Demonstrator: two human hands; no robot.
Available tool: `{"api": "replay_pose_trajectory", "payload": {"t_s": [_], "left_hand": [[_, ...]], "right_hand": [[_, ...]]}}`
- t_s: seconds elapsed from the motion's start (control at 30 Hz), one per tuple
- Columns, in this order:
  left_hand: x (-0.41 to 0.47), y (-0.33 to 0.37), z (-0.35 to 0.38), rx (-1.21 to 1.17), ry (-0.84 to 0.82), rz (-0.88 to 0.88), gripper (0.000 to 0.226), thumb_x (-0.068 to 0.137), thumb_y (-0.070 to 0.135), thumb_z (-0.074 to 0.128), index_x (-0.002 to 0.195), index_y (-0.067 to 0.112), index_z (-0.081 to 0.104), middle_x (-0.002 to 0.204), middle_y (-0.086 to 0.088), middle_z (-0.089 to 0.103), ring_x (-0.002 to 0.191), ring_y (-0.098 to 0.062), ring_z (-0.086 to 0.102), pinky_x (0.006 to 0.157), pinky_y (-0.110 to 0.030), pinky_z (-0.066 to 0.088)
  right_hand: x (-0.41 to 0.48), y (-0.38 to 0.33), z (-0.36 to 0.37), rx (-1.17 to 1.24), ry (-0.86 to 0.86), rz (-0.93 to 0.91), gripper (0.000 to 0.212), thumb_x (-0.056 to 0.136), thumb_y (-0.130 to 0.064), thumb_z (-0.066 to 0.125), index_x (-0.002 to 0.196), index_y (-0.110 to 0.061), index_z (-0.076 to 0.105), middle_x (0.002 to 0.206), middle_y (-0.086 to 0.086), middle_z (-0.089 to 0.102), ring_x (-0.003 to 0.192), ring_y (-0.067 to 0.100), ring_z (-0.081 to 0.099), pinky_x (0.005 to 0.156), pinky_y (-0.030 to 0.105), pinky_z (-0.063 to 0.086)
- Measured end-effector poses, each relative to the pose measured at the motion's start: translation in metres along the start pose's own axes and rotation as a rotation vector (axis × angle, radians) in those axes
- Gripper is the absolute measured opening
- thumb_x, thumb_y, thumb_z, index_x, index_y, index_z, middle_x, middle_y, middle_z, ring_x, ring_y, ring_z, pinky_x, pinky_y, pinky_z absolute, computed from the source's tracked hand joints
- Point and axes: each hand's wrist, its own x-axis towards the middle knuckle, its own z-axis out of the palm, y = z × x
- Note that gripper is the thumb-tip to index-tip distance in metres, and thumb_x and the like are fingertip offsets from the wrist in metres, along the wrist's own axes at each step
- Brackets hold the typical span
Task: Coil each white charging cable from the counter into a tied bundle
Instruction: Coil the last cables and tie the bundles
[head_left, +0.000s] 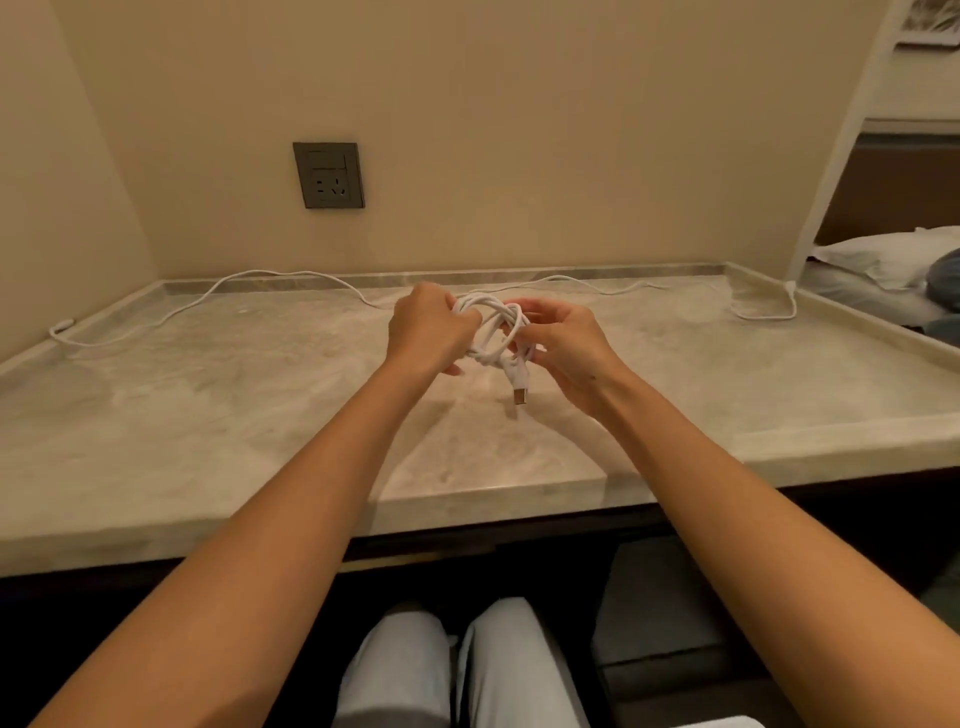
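You are holding the coiled cable (498, 306) up between both hands, just above the middle of the marble counter (208, 415) and clear of its surface. Your left hand (428, 332) is curling its fingers round the left side of the loops, its back turned toward you and a fingertip showing underneath. Your right hand (563, 345) is pinching the right side of the bundle, its fingers bending in against the strands. The cable is sitting in several white loops gathered together, with strands crossing near the top, and one end is hanging free below the bundle, its plug (519, 384) pointing down between your wrists. Whether the bundle is tied off, you cannot tell, as your fingers are covering that part. Behind your hands a loose cable (254, 272) is trailing along the back of the counter, one end lying near the left edge and another part looping at the far right corner; your hands are hiding the middle, so whether it is one cable or two cannot be told. A dark wall socket (329, 175) is sitting above the counter, and a pillow (883, 257) is lying at the right.
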Motion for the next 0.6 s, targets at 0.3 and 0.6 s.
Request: {"api": "replay_pose_trajectory", "payload": {"t_s": [0.3,0.6], "left_hand": [[-0.093,0.039,0.062,0.033,-0.157,0.123,0.018,0.085,0.005,0.052,0.068,0.012,0.053,0.075,-0.008,0.061,0.061,-0.024,0.066,0.050,-0.031,0.056],[-0.162,0.060,0.179,0.109,-0.531,0.158,0.019,0.085,0.007,0.059,0.066,0.010,0.054,0.083,-0.014,0.062,0.068,-0.033,0.069,0.061,-0.042,0.059]], "right_hand": [[-0.095,-0.003,-0.085,-0.007,0.100,0.012,0.023,0.082,0.008,0.060,0.104,0.003,0.064,0.081,0.005,0.065,0.065,0.009,0.062,0.055,0.016,0.051],[-0.184,0.059,-0.207,-0.137,0.229,0.196,0.021,0.080,0.005,0.063,0.097,-0.007,0.067,0.093,0.012,0.065,0.079,0.017,0.064,0.072,0.027,0.054]]}}
